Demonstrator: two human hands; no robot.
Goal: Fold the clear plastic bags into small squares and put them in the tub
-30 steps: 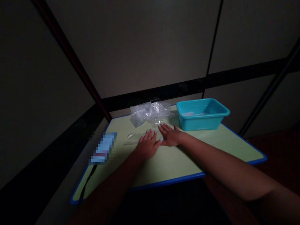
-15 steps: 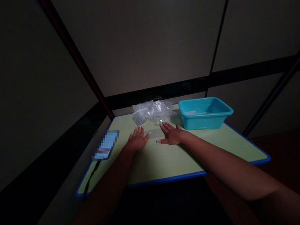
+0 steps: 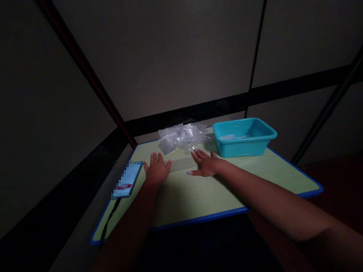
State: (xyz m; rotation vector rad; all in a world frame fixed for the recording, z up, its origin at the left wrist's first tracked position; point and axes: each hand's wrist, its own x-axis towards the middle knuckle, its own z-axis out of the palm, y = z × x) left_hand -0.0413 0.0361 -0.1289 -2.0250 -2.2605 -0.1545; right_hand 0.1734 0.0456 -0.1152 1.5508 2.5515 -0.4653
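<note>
A thin, see-through plastic sheet or bag (image 3: 180, 164) lies flat on the table between my hands; its exact edges are hard to make out. My left hand (image 3: 156, 169) rests with spread fingers over its left end, close to the phone. Across from it, my right hand (image 3: 206, 164) lies palm down with fingers apart at the sheet's right end, near the blue-green basin. Just beyond my fingertips sits a crumpled heap of clear plastic bags (image 3: 183, 137). Neither hand grips anything.
The turquoise basin (image 3: 243, 148) stands at the back right with pale, flat pieces inside. A phone (image 3: 129, 180), partly blurred out, lies at the left edge with a black strap (image 3: 108, 218). The light table (image 3: 197, 200) has a blue rim; walls rise behind it.
My left hand has slid left across the table, widening the gap between my hands. My right hand has stayed nearly in place. The view has shifted slightly.
</note>
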